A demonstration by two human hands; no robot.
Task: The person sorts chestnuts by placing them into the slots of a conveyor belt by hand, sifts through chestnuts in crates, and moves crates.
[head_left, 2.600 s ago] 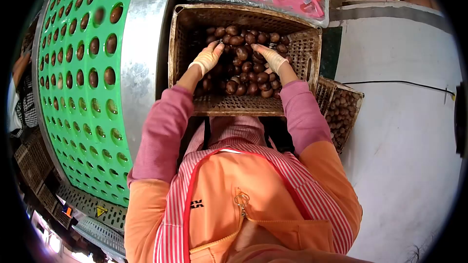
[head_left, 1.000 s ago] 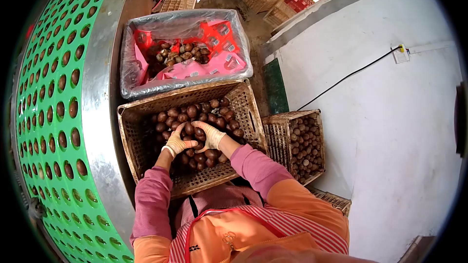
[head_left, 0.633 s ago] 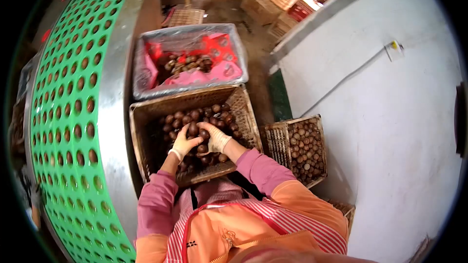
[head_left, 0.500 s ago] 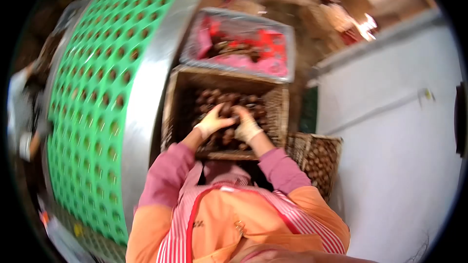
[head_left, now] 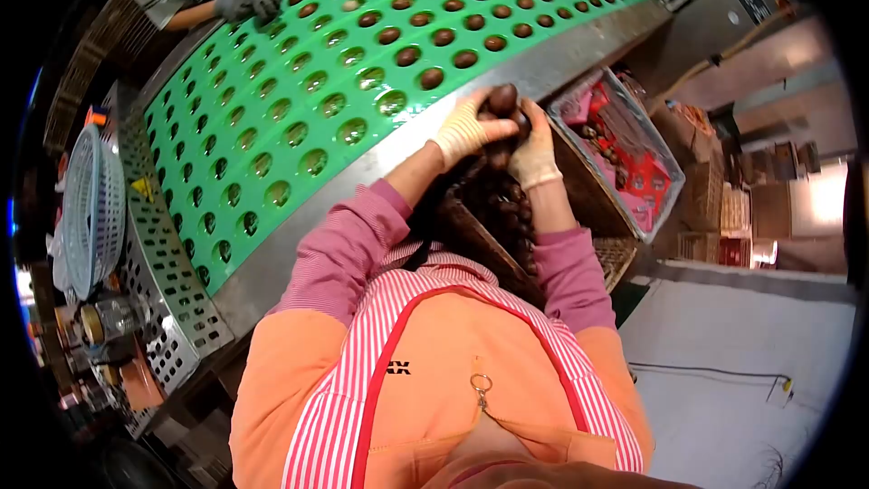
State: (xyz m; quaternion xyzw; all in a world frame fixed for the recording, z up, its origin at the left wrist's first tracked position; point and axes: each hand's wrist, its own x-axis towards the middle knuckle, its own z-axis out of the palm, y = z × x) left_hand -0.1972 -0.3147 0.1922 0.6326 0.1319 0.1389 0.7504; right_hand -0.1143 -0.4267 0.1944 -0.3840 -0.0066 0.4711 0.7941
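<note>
Between my two hands is a cluster of dark brown eggs point(head_left: 502, 101), raised above a crate. My left hand point(head_left: 468, 131), in a pale glove, curls round the cluster from the left with its thumb across it. From the right, my right hand point(head_left: 536, 149), gloved too, presses against the same eggs. More dark eggs point(head_left: 510, 215) lie below in the wooden crate point(head_left: 472, 217), partly hidden by my arms. Close beyond my hands runs a green tray belt point(head_left: 272, 140). Its far and right-hand cups hold brown eggs, while many nearer left cups hold none.
A metal rim point(head_left: 579, 59) borders the belt. Right of my hands stands a plastic-lined bin point(head_left: 665, 163) with red and pink contents. Across the belt, a co-worker's gloved hands point(head_left: 253, 0) reach over the cups. A pale blue basket point(head_left: 93, 208) is at the left.
My view has turned left toward the belt. My hands have lifted from inside the crate to beside the belt's rim, with the eggs held between them.
</note>
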